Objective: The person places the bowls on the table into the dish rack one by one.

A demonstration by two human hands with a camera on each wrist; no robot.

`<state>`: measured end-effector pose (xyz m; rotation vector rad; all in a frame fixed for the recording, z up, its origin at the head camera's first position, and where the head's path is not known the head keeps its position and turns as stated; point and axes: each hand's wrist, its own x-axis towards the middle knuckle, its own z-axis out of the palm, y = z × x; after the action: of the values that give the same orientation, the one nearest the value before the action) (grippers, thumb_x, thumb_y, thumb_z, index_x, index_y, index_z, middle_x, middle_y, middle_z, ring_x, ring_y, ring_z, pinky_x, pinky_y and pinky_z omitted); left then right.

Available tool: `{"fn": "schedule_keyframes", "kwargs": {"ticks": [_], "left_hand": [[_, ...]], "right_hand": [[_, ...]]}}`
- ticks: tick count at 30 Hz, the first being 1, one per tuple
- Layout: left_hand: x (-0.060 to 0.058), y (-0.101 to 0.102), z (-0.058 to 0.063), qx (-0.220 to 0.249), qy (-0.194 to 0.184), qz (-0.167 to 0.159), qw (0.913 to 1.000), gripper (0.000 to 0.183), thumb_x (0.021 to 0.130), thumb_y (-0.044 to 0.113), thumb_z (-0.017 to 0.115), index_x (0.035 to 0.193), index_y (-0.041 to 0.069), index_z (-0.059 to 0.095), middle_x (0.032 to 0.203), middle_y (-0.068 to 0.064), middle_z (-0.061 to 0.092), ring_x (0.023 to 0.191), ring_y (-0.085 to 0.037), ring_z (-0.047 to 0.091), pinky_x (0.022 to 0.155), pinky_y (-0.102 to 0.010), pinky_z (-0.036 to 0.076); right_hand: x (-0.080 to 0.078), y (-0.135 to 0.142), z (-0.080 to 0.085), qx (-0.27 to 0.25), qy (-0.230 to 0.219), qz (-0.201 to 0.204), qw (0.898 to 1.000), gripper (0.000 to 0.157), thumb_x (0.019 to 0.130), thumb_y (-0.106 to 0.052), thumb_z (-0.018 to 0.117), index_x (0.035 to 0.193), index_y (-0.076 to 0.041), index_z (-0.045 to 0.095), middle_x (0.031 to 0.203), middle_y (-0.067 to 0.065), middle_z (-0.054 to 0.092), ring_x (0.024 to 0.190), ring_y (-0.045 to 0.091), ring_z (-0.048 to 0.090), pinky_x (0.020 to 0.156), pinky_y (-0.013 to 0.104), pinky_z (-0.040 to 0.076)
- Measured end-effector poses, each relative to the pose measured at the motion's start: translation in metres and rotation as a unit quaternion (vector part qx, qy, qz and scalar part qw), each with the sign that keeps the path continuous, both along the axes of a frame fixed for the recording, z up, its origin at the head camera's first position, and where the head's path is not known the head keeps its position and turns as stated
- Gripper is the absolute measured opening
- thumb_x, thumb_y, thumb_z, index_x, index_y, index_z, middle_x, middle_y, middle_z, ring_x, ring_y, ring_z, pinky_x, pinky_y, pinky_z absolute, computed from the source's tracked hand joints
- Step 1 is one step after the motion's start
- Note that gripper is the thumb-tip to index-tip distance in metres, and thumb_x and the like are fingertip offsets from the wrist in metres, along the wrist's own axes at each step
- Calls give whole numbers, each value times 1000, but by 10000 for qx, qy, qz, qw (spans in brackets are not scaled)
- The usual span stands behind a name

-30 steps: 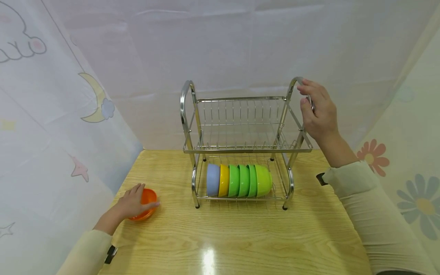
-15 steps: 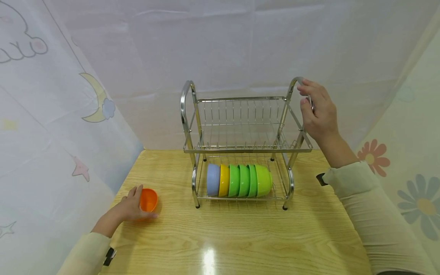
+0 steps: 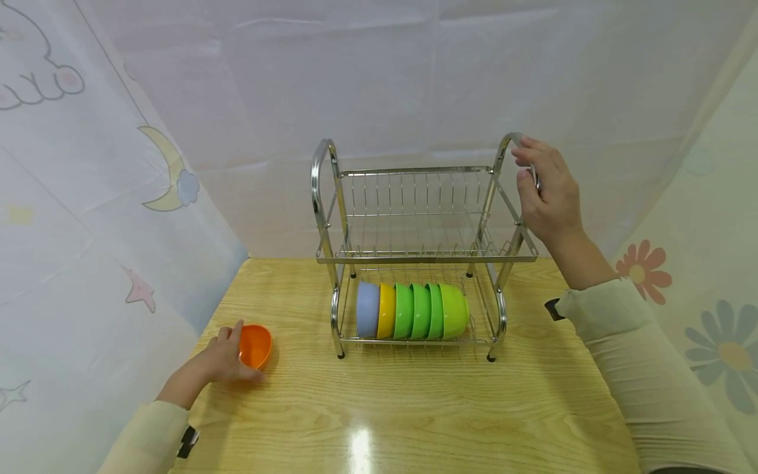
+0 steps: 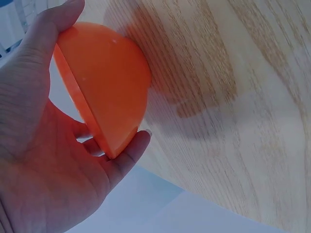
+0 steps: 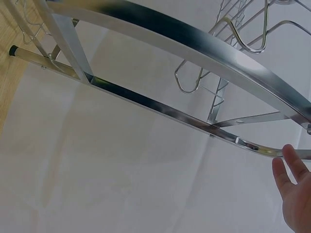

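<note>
At the table's left side my left hand (image 3: pixel 222 359) holds an orange bowl (image 3: pixel 256 345) by its rim. The left wrist view has the bowl (image 4: pixel 104 82) tipped on its side, mouth toward the palm, thumb at one edge and fingers at the other. Its rounded bottom is close to the wood. My right hand (image 3: pixel 551 191) grips the right top rail of a two-tier metal dish rack (image 3: pixel 426 259), thumb on the inner side. Fingertips at that rail (image 5: pixel 265 150) show in the right wrist view. On the lower tier a row of bowls (image 3: pixel 412 312) stands on edge: blue, yellow, several green.
The rack's upper tier (image 3: pixel 414 214) is a wire shelf with slots and carries no dishes. Wooden tabletop (image 3: pixel 414 408) stretches in front of the rack and between it and the orange bowl. Printed cloth (image 3: pixel 403 79) hangs behind and at both sides.
The left hand has drawn back slightly toward the left and tilted the orange bowl, so more of its inside shows. The right hand and the rack have stayed still.
</note>
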<state>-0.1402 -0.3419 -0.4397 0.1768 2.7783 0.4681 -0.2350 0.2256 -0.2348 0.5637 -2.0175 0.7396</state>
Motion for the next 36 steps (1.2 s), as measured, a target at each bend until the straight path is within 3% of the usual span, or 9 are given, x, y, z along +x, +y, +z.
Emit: {"fn": "schedule_keyframes", "kwargs": {"ticks": [6, 18, 27, 36], "left_hand": [[2, 2, 4, 6, 116, -11, 9999, 132, 72, 53, 88, 151, -19, 10, 143, -48, 24, 128, -70, 30, 96, -73, 41], [0, 1, -3, 33, 367, -96, 9993, 128, 72, 55, 85, 151, -17, 15, 146, -47, 24, 128, -68, 33, 95, -73, 43], [-4, 6, 8, 197, 610, -261, 9976, 125, 75, 52, 85, 153, -16, 13, 145, -43, 26, 127, -65, 36, 93, -70, 46], [-4, 16, 23, 362, 969, -408, 9938, 125, 75, 52, 85, 153, -14, 14, 142, -41, 32, 122, -61, 43, 87, -68, 50]], "right_hand": [[0, 0, 0, 53, -4, 0, 10000, 35, 101, -12, 48, 131, -3, 63, 147, 3, 56, 117, 29, 63, 96, 30, 48], [2, -1, 1, 55, -83, -31, 9999, 35, 101, -9, 48, 133, -2, 62, 148, 4, 55, 116, 30, 62, 93, 37, 48], [1, 1, 0, 118, -60, -42, 9999, 36, 102, -10, 48, 134, -3, 62, 149, 3, 54, 117, 29, 63, 93, 28, 47], [1, -1, 0, 0, -119, 36, 9999, 36, 101, -9, 48, 134, -4, 63, 148, 2, 54, 116, 31, 62, 96, 42, 49]]}}
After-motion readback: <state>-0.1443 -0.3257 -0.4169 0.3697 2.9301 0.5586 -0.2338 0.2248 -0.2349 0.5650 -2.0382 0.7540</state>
